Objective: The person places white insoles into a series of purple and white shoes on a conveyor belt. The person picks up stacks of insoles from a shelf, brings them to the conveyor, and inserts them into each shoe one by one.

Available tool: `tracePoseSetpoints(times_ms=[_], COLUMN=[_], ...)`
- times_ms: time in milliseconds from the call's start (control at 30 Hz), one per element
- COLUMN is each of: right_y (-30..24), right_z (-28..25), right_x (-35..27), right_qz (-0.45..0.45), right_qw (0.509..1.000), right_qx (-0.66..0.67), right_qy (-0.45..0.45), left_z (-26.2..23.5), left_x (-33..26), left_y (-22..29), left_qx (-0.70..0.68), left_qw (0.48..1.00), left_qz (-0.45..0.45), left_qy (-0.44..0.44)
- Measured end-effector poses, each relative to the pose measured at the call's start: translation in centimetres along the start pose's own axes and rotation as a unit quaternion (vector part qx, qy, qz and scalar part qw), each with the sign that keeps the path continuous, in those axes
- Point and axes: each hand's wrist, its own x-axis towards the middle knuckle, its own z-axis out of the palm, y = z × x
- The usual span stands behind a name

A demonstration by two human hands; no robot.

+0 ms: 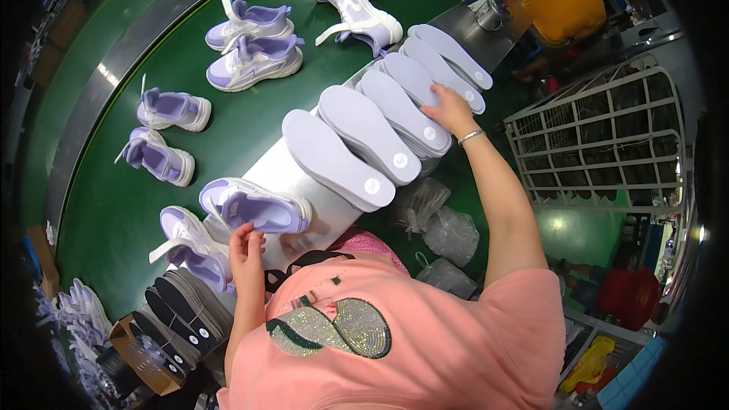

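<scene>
My left hand (247,254) is at the near side of a white and lavender sneaker (296,205), its bent fingers gripping the collar edge. The sneaker stands upright on a white board (273,159), its opening facing up. A second sneaker (182,224) leans beside it on the left. To the right, my right hand (449,110) has thumb and fingers on the heel end of a pale lavender insole (406,72). The hand covers that heel. Stacks of similar insoles, with round white labels on their heels, lie alongside, including a near insole (334,159).
More sneakers (254,61) stand in pairs on the green conveyor belt (114,228). Dark insoles (190,304) and a cardboard box (144,357) are at lower left. A white wire rack (600,137), plastic bags (448,235) and a person in an orange shirt (566,4) are at right.
</scene>
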Motion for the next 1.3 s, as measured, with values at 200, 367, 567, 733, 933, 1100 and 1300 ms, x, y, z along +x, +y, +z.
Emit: tracePoseSetpoints(times_ms=[200,367,567,733,933,1100,1300], right_y=[1.4,1.8,2.1,1.9,-0.4,-5.8,-11.2], right_z=[-0.5,-0.9,-1.3,-1.7,-3.9,-2.3,3.2], right_x=[0.9,1.2,1.4,1.6,4.5,13.8,22.2], right_qz=[0.008,0.022,0.002,-0.018,-0.143,-0.202,-0.147], right_qw=[0.995,0.992,0.992,0.995,0.989,0.979,0.974], right_qx=[0.094,0.116,0.113,0.08,0.009,0.022,-0.154], right_qy=[-0.036,-0.05,-0.048,-0.062,0.025,-0.015,-0.08], left_z=[0.5,1.6,2.5,2.7,2.6,1.2,-5.3], left_x=[0.6,0.6,0.6,0.5,0.4,5.6,13.2], left_y=[-0.2,0.1,0.5,0.8,4.4,9.8,10.7], left_qx=[0.029,0.033,0.044,0.034,0.021,0.077,0.046], left_qw=[0.998,0.996,0.994,0.994,0.992,0.975,0.972], left_qz=[-0.006,-0.02,-0.018,-0.033,-0.011,0.115,0.079], left_qy=[0.051,0.08,0.096,0.099,0.12,0.174,0.214])
